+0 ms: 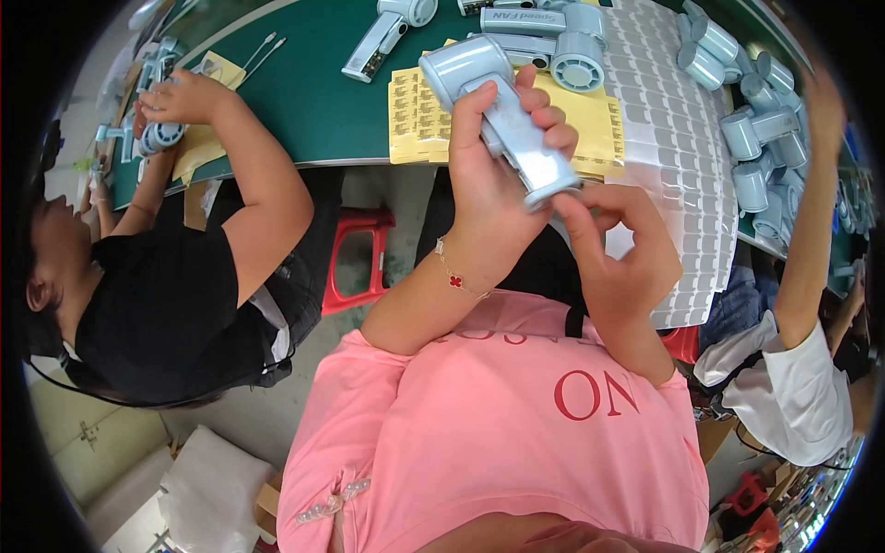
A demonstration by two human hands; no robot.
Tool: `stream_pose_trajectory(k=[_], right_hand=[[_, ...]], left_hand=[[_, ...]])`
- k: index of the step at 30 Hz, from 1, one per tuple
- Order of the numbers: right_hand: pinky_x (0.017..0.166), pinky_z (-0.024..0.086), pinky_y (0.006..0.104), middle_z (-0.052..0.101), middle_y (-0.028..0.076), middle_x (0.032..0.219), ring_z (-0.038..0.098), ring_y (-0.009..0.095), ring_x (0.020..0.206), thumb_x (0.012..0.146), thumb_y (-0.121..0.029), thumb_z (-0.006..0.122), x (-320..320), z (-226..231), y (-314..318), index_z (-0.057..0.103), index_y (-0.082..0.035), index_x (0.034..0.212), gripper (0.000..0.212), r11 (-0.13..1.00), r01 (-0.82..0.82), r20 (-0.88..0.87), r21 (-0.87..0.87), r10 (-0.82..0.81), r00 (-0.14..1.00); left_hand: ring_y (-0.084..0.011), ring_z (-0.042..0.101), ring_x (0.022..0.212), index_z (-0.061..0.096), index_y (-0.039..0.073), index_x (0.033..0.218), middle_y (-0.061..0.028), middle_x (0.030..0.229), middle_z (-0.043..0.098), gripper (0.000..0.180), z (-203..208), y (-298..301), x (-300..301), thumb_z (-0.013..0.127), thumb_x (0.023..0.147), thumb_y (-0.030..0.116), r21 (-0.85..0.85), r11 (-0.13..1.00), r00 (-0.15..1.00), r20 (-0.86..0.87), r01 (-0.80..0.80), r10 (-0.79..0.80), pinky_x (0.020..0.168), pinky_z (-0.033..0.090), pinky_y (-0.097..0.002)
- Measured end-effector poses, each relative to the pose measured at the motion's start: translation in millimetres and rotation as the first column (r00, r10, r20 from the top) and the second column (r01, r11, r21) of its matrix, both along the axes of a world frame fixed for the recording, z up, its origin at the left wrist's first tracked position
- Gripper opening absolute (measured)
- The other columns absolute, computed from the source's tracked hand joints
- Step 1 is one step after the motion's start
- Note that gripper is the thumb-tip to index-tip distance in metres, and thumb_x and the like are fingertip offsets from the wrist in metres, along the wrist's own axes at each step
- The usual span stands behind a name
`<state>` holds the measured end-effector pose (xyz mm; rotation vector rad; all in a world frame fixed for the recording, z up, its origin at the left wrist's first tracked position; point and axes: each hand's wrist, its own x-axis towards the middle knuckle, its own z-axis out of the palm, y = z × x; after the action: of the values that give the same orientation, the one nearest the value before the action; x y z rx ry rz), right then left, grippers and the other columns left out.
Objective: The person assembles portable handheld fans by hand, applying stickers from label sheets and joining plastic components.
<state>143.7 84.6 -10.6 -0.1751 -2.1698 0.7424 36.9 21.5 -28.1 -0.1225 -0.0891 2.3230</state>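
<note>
My left hand [498, 157] is wrapped around a light blue handheld fan [530, 147], held above the table's near edge. The fan is tilted, its round head [461, 64] up and to the left, its handle end down toward my right hand [627, 249]. There my right thumb and forefinger are pinched together, close against the end of the handle. Whatever lies between those fingertips is hidden or too small to tell. Just beyond my left hand lie yellow label sheets [415, 115], with another pale blue fan [578, 60] beside them.
A large sheet of grey-white stickers [645, 120] hangs over the table edge at right. Several fans are piled [765, 120] beyond it. Another fan [383, 41] lies on the green tabletop [313, 101]. Co-workers sit on both sides; the left one handles a fan. A red stool [359, 258] stands below.
</note>
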Motion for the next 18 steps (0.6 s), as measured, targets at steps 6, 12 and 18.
stream_pose_trajectory(k=[6, 12, 18], right_hand=[[0.053, 0.047, 0.023, 0.053, 0.004, 0.068, 0.053, 0.012, 0.055, 0.072, -0.008, 0.074, -9.9, -2.7, 27.4, 0.047, -0.001, 0.108, 0.045, 0.415, -0.317, -0.099, -0.853, 0.467, 0.879], [0.056, 0.05, 0.0243, 0.056, 0.006, 0.073, 0.055, 0.01, 0.064, 0.088, -0.01, 0.054, 10.4, -12.2, 62.6, 0.054, 0.001, 0.099, 0.015, 0.45, -0.117, 0.05, -0.886, 0.342, 0.938], [0.061, 0.044, 0.0198, 0.057, 0.003, 0.079, 0.053, 0.008, 0.066, 0.087, -0.005, 0.055, 44.2, -3.6, 106.7, 0.055, -0.001, 0.107, 0.021, 0.739, 0.024, 0.224, -0.673, 0.172, 0.959]], left_hand=[[-0.0133, 0.044, 0.068, 0.036, -0.008, 0.121, -0.0051, 0.081, 0.044, 0.049, 7.6, -14.2, -2.8, 0.054, 0.084, 0.018, 0.048, 0.936, 0.936, 0.047, 0.347, -0.349, 0.058, 0.039, -0.0245], [-0.0173, 0.06, 0.07, 0.047, -0.002, 0.115, -0.0098, 0.082, 0.061, 0.053, 18.2, -23.8, -56.7, 0.07, 0.075, 0.024, -0.664, 0.653, 0.524, -0.726, -0.365, -0.445, 0.062, 0.049, -0.0313], [-0.0302, 0.062, 0.087, 0.043, 0.01, 0.124, -0.0161, 0.095, 0.063, 0.072, 7.9, 16.7, -140.8, 0.077, 0.064, 0.029, 0.008, 0.204, -0.164, -0.626, -0.979, -0.762, 0.072, 0.048, -0.038]])
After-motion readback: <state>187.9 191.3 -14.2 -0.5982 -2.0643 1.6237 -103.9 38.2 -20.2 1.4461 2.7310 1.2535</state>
